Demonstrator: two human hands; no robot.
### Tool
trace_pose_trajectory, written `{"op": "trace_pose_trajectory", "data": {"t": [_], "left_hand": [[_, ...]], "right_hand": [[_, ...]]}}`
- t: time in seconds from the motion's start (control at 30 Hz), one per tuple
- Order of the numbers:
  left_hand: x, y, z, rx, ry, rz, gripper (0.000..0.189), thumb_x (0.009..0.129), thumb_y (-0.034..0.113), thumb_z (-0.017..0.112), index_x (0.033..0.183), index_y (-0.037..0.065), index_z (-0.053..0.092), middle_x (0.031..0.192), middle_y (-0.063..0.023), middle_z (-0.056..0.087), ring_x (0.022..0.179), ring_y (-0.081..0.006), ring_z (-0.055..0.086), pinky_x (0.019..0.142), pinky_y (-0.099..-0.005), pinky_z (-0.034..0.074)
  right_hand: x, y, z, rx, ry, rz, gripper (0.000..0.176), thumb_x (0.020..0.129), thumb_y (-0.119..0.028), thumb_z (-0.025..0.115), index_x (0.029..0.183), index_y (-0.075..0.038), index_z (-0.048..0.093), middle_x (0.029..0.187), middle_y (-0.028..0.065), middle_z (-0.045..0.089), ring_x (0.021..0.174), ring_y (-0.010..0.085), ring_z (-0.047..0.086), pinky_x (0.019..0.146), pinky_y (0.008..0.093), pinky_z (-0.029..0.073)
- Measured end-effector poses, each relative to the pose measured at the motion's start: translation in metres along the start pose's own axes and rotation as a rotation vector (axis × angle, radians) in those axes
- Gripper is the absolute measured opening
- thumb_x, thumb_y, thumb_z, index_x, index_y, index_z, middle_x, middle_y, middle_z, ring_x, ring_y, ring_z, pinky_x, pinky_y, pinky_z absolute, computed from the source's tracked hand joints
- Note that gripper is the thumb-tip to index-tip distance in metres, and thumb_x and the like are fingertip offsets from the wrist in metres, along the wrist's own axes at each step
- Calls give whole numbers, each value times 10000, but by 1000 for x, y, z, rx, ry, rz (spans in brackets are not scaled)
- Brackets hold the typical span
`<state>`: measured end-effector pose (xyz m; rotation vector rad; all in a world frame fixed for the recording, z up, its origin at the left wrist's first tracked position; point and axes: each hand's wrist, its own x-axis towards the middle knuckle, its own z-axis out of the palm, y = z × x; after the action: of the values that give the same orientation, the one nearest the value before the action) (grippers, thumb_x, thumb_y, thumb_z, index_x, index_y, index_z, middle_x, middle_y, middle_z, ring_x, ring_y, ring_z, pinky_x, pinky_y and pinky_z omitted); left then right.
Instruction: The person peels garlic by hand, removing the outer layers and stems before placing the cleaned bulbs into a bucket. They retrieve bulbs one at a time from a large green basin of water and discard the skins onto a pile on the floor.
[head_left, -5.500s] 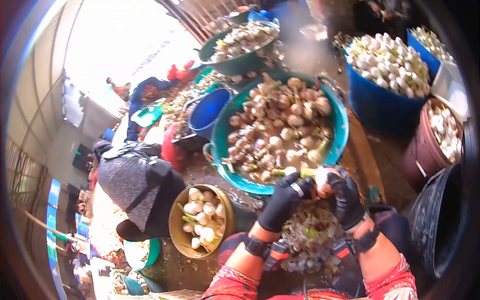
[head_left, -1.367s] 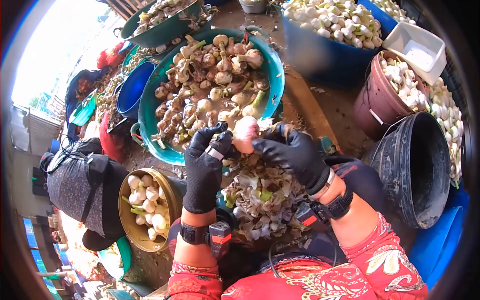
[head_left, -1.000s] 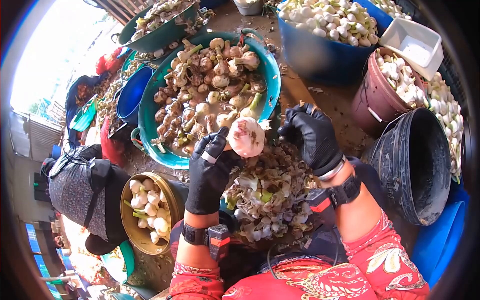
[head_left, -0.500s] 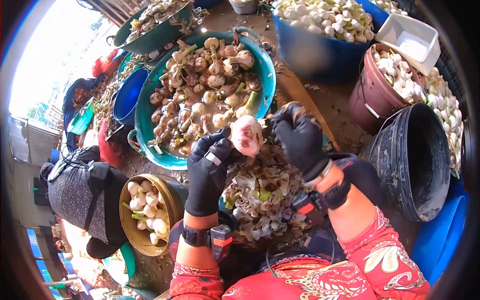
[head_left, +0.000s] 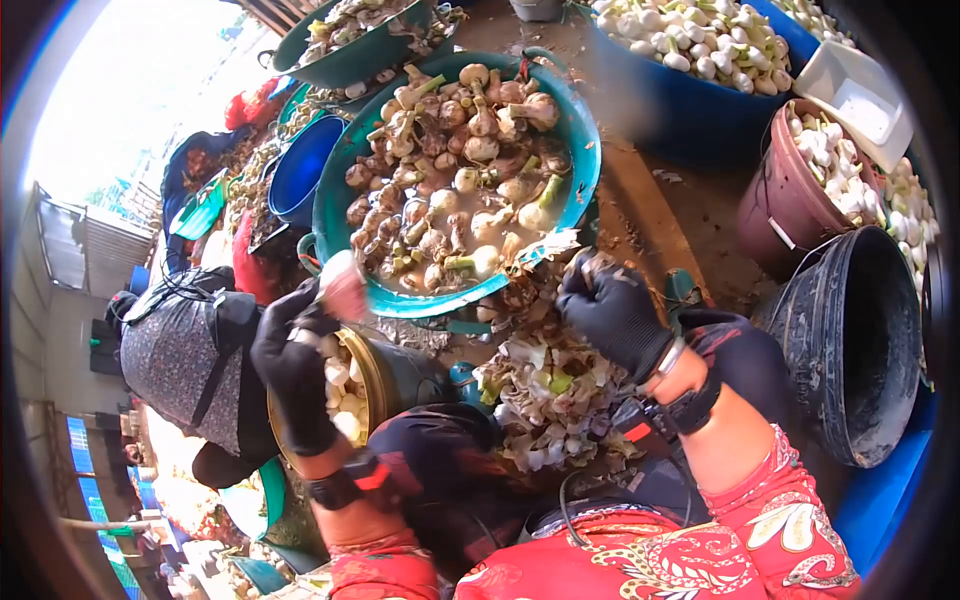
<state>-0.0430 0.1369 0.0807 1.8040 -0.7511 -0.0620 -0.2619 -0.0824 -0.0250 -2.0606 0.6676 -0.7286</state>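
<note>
My left hand [head_left: 292, 350], in a black glove, is closed on a pinkish-white garlic bulb [head_left: 344, 287], blurred by motion, above the yellowish bucket [head_left: 372, 385] of peeled white bulbs. My right hand [head_left: 612, 310], also gloved, has its fingers closed around brownish peel [head_left: 592, 266], over the heap of peelings [head_left: 550, 400]. A pale strip of skin [head_left: 552, 246] shows beside it, near the rim of the teal tub [head_left: 585, 150]. Unpeeled, dirty bulbs with stem stubs sit in murky water inside that tub.
At the right stand a black bucket [head_left: 790, 325], a maroon bucket [head_left: 765, 215] and a white container [head_left: 860, 95]. A large blue tub [head_left: 690, 120] holds white bulbs at the top. Another person [head_left: 185, 350] is bent over at the left, near a blue basin [head_left: 303, 170].
My left hand has moved left and down with the bulb, away from my right hand, to above the yellowish bucket. My right hand stays closed, slightly lower. The view has shifted a little.
</note>
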Motion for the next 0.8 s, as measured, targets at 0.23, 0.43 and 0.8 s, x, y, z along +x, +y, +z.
{"op": "trace_pose_trajectory", "data": {"t": [0.23, 0.43, 0.8], "left_hand": [[19, -5, -14, 535, -258, 159, 160, 780, 57, 604, 916, 4, 672, 828, -119, 646, 790, -222, 626, 739, -291, 472], [58, -89, 128, 778, -798, 302, 353, 751, 156, 626, 1095, 83, 644, 1031, -177, 640, 950, -338, 615, 839, -404, 490], [64, -80, 129, 739, -671, 235, 251, 846, 251, 619, 932, 21, 669, 788, -173, 658, 729, -302, 643, 652, -389, 491]], "right_hand": [[18, 0, -19, 502, -33, 329, 82, 798, -4, 563, 856, -61, 575, 753, -42, 533, 616, 17, 450, 561, 190, 384], [19, -19, -26, 544, -129, 427, 98, 821, -18, 537, 883, -61, 599, 745, -39, 549, 618, 25, 459, 573, 182, 374], [19, -9, -17, 387, -134, 173, 351, 779, -119, 583, 1119, -35, 576, 880, 150, 637, 816, 277, 623, 737, 364, 482]]}}
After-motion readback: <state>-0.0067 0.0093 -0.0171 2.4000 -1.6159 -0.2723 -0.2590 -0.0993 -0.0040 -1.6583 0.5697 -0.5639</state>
